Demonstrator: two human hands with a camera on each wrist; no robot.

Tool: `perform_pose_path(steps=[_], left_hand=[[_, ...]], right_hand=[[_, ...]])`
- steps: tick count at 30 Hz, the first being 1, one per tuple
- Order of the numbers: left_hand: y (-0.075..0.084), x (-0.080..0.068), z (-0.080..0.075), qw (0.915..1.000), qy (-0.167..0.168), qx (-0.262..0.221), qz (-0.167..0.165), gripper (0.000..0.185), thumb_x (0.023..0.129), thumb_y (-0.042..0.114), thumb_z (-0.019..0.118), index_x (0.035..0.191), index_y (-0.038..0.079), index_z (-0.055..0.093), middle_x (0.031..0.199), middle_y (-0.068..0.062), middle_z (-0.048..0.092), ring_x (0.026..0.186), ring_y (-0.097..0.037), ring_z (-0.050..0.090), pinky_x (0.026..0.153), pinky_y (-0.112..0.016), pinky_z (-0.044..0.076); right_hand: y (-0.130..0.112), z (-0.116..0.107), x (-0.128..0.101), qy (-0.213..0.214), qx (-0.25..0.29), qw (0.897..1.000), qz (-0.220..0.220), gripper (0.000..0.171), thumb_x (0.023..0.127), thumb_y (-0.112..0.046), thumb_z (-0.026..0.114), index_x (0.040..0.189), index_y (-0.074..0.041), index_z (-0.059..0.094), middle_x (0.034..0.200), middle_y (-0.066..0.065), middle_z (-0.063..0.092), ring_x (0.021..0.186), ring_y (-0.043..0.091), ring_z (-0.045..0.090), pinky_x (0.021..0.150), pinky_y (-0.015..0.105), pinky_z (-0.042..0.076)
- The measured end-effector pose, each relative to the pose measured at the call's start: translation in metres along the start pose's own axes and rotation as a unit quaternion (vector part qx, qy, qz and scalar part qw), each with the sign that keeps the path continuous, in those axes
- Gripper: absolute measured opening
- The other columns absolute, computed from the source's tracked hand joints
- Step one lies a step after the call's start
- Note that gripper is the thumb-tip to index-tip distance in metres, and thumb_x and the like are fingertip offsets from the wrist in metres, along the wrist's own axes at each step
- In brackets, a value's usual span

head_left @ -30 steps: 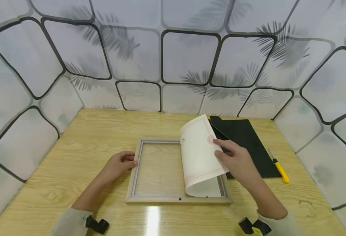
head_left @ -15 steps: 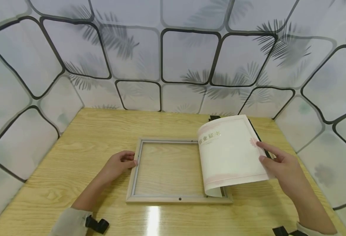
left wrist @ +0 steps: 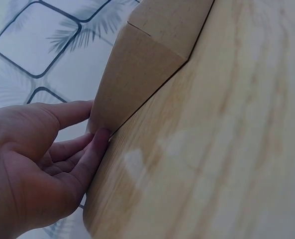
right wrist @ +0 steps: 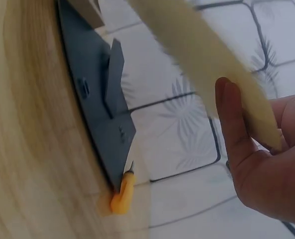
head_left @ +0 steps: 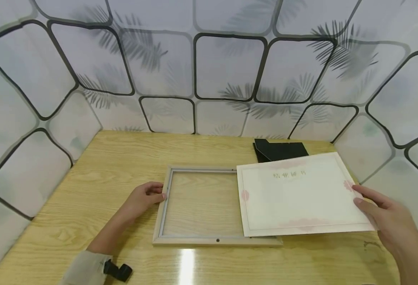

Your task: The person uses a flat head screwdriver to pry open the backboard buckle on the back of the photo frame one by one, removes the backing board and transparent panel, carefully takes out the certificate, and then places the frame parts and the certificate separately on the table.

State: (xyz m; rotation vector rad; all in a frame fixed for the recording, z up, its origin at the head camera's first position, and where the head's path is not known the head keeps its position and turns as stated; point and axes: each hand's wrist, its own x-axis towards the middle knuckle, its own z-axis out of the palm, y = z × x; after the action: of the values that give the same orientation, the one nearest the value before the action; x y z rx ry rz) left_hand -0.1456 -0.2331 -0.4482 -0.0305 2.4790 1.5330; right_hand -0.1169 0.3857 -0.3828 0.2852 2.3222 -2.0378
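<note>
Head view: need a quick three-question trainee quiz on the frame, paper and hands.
1. True or false: the left hand touches the wooden frame.
2. What does the right hand hold? A) yellow knife B) certificate C) black board
3. Fill in: the certificate partly covers the black ____.

Key: 1 true; 2 B; 3 board.
</note>
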Motion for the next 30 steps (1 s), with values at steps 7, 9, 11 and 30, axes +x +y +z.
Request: perform_pose_path(steps=[7, 9, 11, 30], left_hand=[[0.002, -0.001, 0.001, 1.0, 0.003, -0.002, 0.003, 0.059, 0.095, 0.03, 0.071, 0.141, -0.002, 0.053, 0.128, -0.018, 0.061, 0.111, -0.024, 0.059, 0.089, -0.029, 0.049], [0.003, -0.002, 0.001, 1.0, 0.004, -0.004, 0.004, 0.059, 0.095, 0.03, 0.071, 0.141, -0.002, 0.053, 0.128, -0.018, 0.061, 0.111, -0.024, 0.059, 0.089, -0.03, 0.049], [0.004, -0.002, 0.002, 1.0, 0.005, -0.006, 0.004, 0.059, 0.095, 0.03, 0.071, 0.141, -0.002, 0.052, 0.128, -0.018, 0.061, 0.111, -0.024, 0.06, 0.089, -0.03, 0.049], [0.005, 0.0, 0.001, 0.9999, 0.008, -0.007, 0.004, 0.058, 0.094, 0.03, 0.072, 0.14, -0.001, 0.054, 0.127, -0.018, 0.062, 0.111, -0.024, 0.059, 0.089, -0.028, 0.048]], right_hand=[[0.014, -0.011, 0.006, -0.019, -0.075, 0.996, 0.046, 0.046, 0.097, -0.022, 0.07, 0.14, -0.036, 0.06, 0.151, -0.015, 0.042, 0.096, -0.017, 0.054, 0.071, 0.015, 0.055], [0.017, -0.011, 0.007, -0.014, -0.13, 0.989, 0.065, 0.049, 0.098, -0.031, 0.067, 0.145, -0.04, 0.053, 0.166, 0.001, 0.02, 0.111, -0.009, 0.052, 0.073, 0.014, 0.054], [0.018, -0.009, 0.008, -0.002, -0.185, 0.98, 0.069, 0.054, 0.1, -0.037, 0.064, 0.151, -0.035, 0.046, 0.168, 0.018, 0.004, 0.137, 0.011, 0.043, 0.097, 0.025, 0.051], [0.029, 0.001, 0.004, 0.034, -0.089, 0.994, 0.046, 0.044, 0.1, -0.028, 0.065, 0.142, -0.035, 0.055, 0.167, 0.007, 0.006, 0.136, -0.004, 0.034, 0.072, 0.003, 0.044]])
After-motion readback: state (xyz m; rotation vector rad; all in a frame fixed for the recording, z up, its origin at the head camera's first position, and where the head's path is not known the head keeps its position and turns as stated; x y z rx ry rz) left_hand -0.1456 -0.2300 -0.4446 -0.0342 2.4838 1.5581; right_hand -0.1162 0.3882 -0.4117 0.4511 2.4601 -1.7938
